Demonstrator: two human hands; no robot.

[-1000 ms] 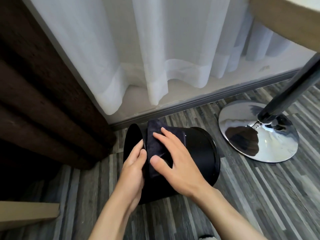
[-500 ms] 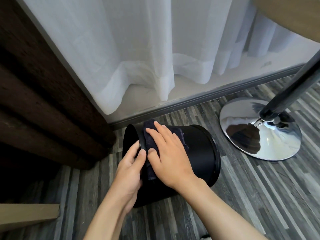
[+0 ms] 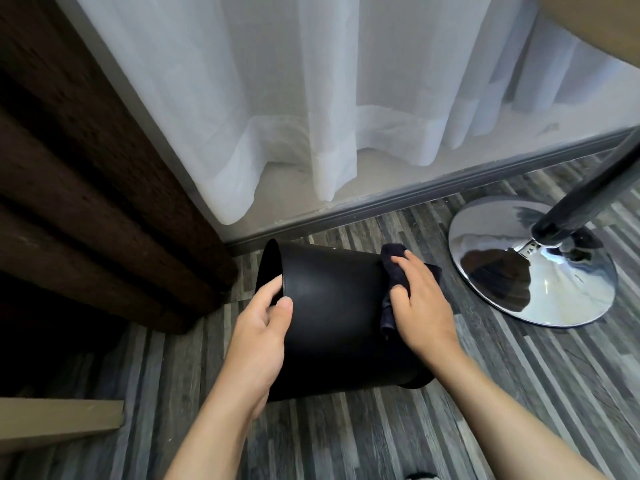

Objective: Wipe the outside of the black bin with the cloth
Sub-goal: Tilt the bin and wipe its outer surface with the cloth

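Note:
The black bin (image 3: 332, 306) lies on its side on the striped floor, its open mouth facing left. My left hand (image 3: 259, 337) grips the rim at the mouth, thumb on the outer wall and fingers inside. My right hand (image 3: 420, 306) presses a dark cloth (image 3: 389, 292) flat against the bin's outside near its base end on the right. Most of the cloth is hidden under that hand; a corner sticks out above the fingers and another hangs below the thumb.
A chrome table base (image 3: 533, 261) with a dark pole (image 3: 588, 199) stands just right of the bin. A dark brown curtain (image 3: 86, 188) hangs at left, sheer white curtains (image 3: 311, 116) behind. A beige board edge (image 3: 59, 424) lies at lower left.
My right hand has slid the cloth along the bin's wall from the mouth end to the base end on the right. My left hand stays on the rim.

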